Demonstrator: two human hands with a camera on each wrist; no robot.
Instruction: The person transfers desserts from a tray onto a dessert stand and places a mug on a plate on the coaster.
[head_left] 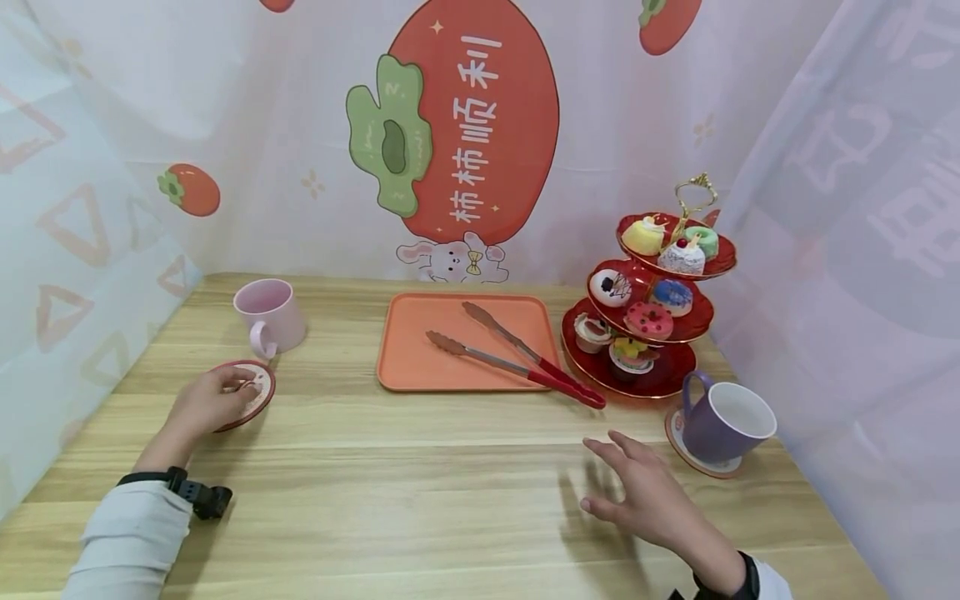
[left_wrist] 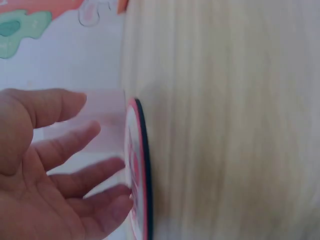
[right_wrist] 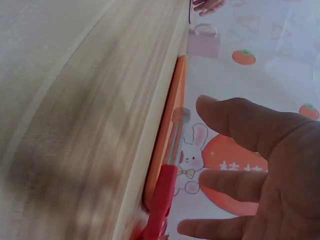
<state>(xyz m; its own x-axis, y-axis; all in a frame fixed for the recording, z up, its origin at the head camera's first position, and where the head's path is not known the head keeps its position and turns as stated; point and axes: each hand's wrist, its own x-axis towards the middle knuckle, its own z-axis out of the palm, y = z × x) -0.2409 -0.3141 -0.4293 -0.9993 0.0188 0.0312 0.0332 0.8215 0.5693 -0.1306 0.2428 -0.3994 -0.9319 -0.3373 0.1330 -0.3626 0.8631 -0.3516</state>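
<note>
On the left side of the table, my left hand point(head_left: 212, 403) hovers low over a round red-rimmed coaster point(head_left: 264, 385). In the left wrist view the fingers are loosely bent and apart, and the lower fingertips point(left_wrist: 120, 205) reach the coaster's face; whether they press on it I cannot tell. A pink mug point(head_left: 276, 321) stands just behind that coaster. My right hand point(head_left: 641, 492) is over the table at the right with its fingers spread, holding nothing. Nearest to it are a purple mug point(head_left: 720, 423) on another coaster point(head_left: 677, 433) and the red handles of the tongs point(head_left: 566, 385).
An orange tray point(head_left: 408, 354) lies at the back middle, with the tongs resting across it and over its right edge. Behind the purple mug rises a red three-tier stand point(head_left: 667, 383) holding several small cakes and donuts. Printed cloth point(head_left: 300, 125) hangs behind and at both sides.
</note>
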